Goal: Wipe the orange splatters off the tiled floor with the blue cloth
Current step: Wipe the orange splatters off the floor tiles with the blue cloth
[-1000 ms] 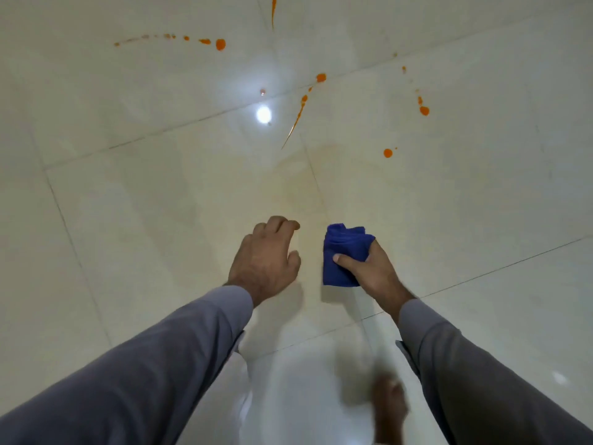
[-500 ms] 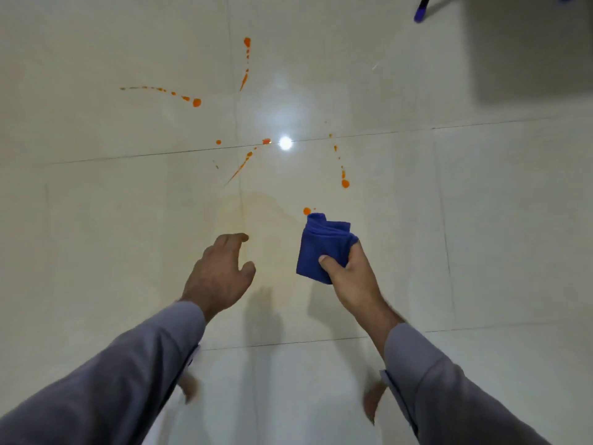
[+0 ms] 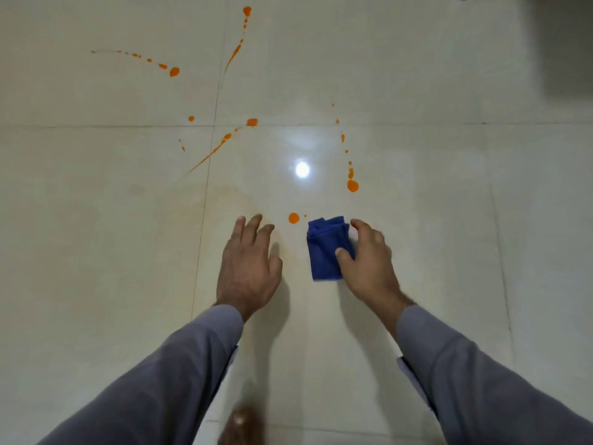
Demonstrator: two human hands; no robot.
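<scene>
A folded blue cloth [image 3: 324,248] is held against the cream tiled floor [image 3: 449,220] by my right hand [image 3: 369,264], thumb on top and fingers curled round its right edge. Just left of the cloth's far corner lies a round orange drop [image 3: 293,218]. More orange splatters spread farther out: a dotted trail ending in a big drop [image 3: 352,185], a long streak [image 3: 221,144], a curved dotted line [image 3: 174,71] and a streak at the top [image 3: 239,48]. My left hand [image 3: 248,268] hovers flat with straight fingers, left of the cloth, holding nothing.
A faint yellowish smear [image 3: 231,200] marks the tile ahead of my left hand. A bright lamp reflection [image 3: 302,169] sits between the splatters. A dark shadow [image 3: 564,43] fills the top right corner. A bare foot [image 3: 240,423] shows at the bottom edge.
The view has closed in on the splatters. My right hand has lowered the cloth toward the floor beside the nearest drop, and my left hand has stretched its fingers out flat.
</scene>
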